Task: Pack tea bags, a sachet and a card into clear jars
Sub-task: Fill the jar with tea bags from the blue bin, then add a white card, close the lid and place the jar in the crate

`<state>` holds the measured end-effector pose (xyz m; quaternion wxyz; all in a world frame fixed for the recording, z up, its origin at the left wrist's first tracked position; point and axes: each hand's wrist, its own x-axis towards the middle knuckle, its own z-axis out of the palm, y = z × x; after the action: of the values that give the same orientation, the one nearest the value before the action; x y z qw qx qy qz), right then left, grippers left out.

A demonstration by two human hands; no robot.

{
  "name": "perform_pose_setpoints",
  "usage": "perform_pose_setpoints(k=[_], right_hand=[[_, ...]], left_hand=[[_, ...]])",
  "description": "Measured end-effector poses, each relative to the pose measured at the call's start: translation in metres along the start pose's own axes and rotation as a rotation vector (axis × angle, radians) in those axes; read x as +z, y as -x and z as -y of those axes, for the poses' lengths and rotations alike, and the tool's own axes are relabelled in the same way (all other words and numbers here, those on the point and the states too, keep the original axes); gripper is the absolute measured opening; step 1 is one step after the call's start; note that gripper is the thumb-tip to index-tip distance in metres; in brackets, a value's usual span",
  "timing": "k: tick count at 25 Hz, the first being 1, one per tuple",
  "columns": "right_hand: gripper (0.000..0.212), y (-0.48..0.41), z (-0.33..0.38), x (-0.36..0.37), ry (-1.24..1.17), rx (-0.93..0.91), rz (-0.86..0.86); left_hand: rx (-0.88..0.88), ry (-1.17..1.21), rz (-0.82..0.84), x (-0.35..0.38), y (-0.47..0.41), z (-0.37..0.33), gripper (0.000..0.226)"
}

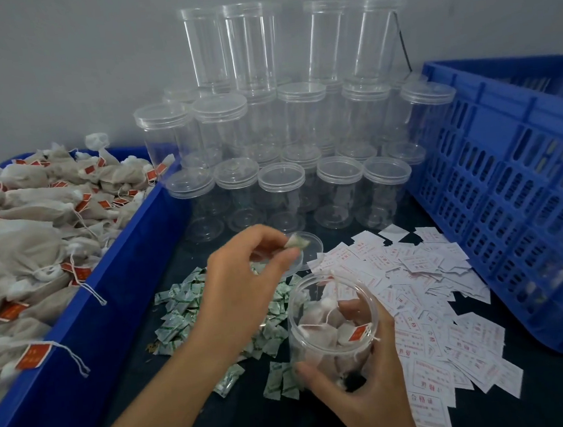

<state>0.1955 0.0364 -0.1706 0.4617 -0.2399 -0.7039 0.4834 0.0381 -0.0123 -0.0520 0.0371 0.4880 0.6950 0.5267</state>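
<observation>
Left hand [245, 285] pinched the sachet [297, 241] by its edge above the jar [295, 318], which the right hand [368, 377] gripped; I judged the sachet light and limp.

**A:** Is any writing legible?

**B:** Yes. A white card [427, 402] at five o'clock carries the red characters 合格证.

**A:** Anything else?

**B:** The red tags [32, 356] on tea bags at eight o'clock and the green-printed sachets [177, 321] at seven o'clock bear print too small to read.

Tea-bag bin [132, 248] L, crate [511, 191] R, jar stack [302, 118] behind; sachets [179, 312] front-ctr, cards [436, 301] to their R.
</observation>
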Motion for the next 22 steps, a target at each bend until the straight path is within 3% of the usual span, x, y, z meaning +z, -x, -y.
perform_pose_setpoints(k=[2,6,9,13,16,17,18,19,21,22], right_hand=[[0.106,0.001,-0.003,0.0,-0.032,0.019,0.009],[0.104,-0.001,-0.001,0.0,-0.063,0.004,-0.006],[0.095,-0.002,-0.003,-0.001,-0.053,-0.011,0.0],[0.098,-0.002,0.001,0.001,-0.061,0.07,0.082],[0.098,-0.011,0.019,-0.018,-0.221,0.225,0.308],[0.08,-0.02,0.029,-0.03,-0.232,0.323,0.374],[0.048,-0.03,0.039,-0.04,-0.208,0.409,0.376],[0.033,-0.041,0.045,-0.052,-0.111,0.421,0.34],[0.033,-0.064,0.04,-0.066,0.171,0.31,0.206],[0.02,-0.076,0.036,-0.068,0.269,0.265,0.133]], left_hand=[[0.062,0.033,0.134,-0.001,0.006,-0.026,0.014],[0.129,-0.22,0.445,0.009,0.022,-0.037,0.024],[0.057,-0.103,0.429,0.016,0.034,-0.031,0.058],[-0.134,0.18,0.373,0.021,0.054,-0.012,0.082],[-0.146,0.368,0.298,0.028,0.067,0.007,0.094],[-0.126,0.396,0.266,0.031,0.069,0.012,0.092],[-0.105,0.416,0.246,0.034,0.07,0.017,0.09],[-0.086,0.438,0.243,0.037,0.07,0.021,0.088],[-0.066,0.469,0.258,0.043,0.073,0.027,0.088],[-0.067,0.473,0.254,0.045,0.075,0.028,0.089]])
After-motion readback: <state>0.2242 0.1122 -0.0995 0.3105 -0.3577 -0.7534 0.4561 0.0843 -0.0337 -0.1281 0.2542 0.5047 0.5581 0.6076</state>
